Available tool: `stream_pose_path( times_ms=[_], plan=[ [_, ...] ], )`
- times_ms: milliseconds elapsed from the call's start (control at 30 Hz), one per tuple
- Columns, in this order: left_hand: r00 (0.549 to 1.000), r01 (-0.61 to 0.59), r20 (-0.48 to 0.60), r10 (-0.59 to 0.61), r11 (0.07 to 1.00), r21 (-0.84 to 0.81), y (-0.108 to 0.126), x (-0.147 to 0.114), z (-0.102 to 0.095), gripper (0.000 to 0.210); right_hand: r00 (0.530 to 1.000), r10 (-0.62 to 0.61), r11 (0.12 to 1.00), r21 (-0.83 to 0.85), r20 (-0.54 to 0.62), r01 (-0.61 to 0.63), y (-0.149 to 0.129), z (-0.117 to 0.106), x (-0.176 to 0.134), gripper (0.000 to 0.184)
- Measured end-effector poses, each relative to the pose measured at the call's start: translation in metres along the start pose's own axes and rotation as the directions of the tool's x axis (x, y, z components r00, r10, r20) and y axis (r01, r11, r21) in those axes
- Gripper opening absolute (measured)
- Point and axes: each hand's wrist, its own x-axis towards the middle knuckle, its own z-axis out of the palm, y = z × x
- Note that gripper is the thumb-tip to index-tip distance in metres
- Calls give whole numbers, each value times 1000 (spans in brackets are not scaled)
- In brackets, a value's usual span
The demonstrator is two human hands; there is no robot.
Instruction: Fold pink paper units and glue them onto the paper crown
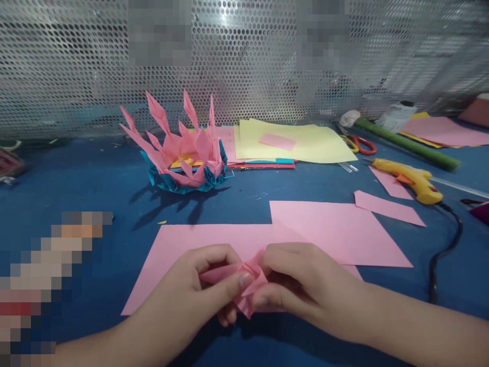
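Note:
Between my two hands is a small folded piece of pink paper, with pointed flaps sticking out. My left hand pinches it, thumb pressed on its middle. From the other side my right hand grips its right edge between thumb and fingers; some fingertips are hidden. Under the hands lies a flat pink sheet, partly overlapped by a second pink sheet to the right. Beyond them stands a folded-paper ring with tall pink points and a blue crumpled base.
A yellow hot glue gun lies at right, its black cord running forward. Scissors, a green rolled stick and a pink strip lie near it. Yellow sheets rest before a perforated metal panel. At left is a pixelated patch.

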Motion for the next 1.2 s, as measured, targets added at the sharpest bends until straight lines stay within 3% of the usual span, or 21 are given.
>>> stream_pose_path(
  times_ms=[467, 733, 1067, 1200],
  plan=[
    [999, -4, -41, 12, 979, 202, -1, -1, 2, 18, 994, 99, 991, 100, -45, -94, -3, 1, 2, 43],
    [999, 37, 9, -45, 908, 418, 11, -2, 2, 19, 994, 95, 992, 83, -54, -90, -3, 3, 6, 41],
    [999, 49, 6, -51, 981, 185, 3, 1, 1, 29, 999, 40, 986, 164, 19, -43, -5, 2, 2, 29],
    [997, 68, 35, -72, 992, 104, 3, 2, -1, 31, 998, 39, 994, 98, 51, -44, -5, 0, 1, 31]
  ],
)
